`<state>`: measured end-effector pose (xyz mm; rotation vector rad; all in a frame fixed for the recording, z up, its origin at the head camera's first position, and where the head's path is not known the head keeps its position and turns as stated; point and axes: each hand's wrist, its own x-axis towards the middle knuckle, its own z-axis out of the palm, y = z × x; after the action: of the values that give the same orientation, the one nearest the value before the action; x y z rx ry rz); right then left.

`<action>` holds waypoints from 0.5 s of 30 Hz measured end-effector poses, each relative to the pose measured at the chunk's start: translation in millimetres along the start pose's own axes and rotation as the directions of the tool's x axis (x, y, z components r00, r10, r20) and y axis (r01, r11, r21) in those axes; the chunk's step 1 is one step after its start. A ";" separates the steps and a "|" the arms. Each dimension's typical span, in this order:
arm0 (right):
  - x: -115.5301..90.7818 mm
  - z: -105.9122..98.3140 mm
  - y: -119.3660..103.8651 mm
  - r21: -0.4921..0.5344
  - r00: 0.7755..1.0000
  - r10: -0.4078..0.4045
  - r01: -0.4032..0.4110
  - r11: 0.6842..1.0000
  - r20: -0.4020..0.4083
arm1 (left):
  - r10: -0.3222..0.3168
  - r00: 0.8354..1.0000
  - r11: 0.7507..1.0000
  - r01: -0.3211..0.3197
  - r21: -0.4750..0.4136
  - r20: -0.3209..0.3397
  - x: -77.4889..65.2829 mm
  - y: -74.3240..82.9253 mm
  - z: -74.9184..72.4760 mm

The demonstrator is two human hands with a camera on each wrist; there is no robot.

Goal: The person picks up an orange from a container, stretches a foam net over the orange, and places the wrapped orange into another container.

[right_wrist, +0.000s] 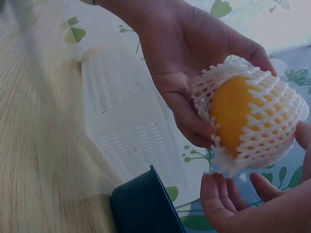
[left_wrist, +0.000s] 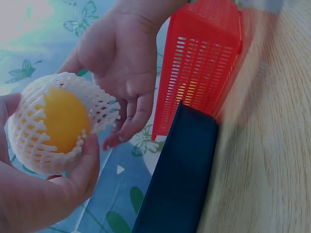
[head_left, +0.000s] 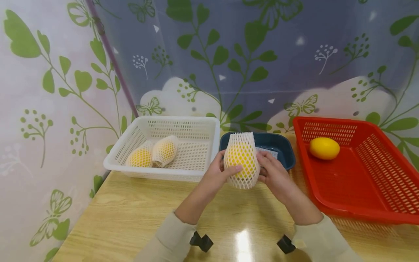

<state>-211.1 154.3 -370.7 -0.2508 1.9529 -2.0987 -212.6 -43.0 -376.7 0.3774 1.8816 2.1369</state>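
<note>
In the head view a smooth yellow oval fruit (right_wrist: 232,112) sits inside a white foam net sleeve (head_left: 241,160), held up over the front of a dark blue tray. My left hand (head_left: 216,172) grips the netted fruit from the left, thumb across its front. In the left wrist view, the sleeve's mouth gapes around bare yellow skin. My right hand (head_left: 274,174) is at the right side, its thumb touching the net and its fingers loosely bent beside it. The fruit's exact kind is unclear.
On the left, a white perforated basket (head_left: 203,174) contains two netted yellow fruits (head_left: 165,150). A red basket (head_left: 350,178) at right has one bare yellow fruit (head_left: 324,148). Behind my hands, the dark blue tray (head_left: 288,153) holds white netting (head_left: 269,152). Patterned cloth stands behind the wooden table (head_left: 137,218).
</note>
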 end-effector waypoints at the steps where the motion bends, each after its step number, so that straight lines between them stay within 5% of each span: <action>1: 0.2 0.2 -0.8 0.005 1.000 0.005 -0.004 1.000 -0.007 | -0.018 1.000 1.000 0.018 -0.005 -0.003 0.4 0.3 -0.1; 8: -3.3 -5.0 1.3 0.067 0.999 0.017 -0.019 0.998 0.030 | -0.100 0.995 0.990 0.103 -0.094 0.028 3.6 -3.1 -0.3; 15: -3.4 -6.7 -1.5 -0.001 0.997 0.078 -0.078 0.997 0.027 | -0.131 0.991 0.978 0.134 -0.157 0.030 4.6 -3.9 -3.4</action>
<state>-210.0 161.8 -369.5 -0.1989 1.9151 -2.0361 -218.0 -44.0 -380.9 0.2317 1.6613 2.1663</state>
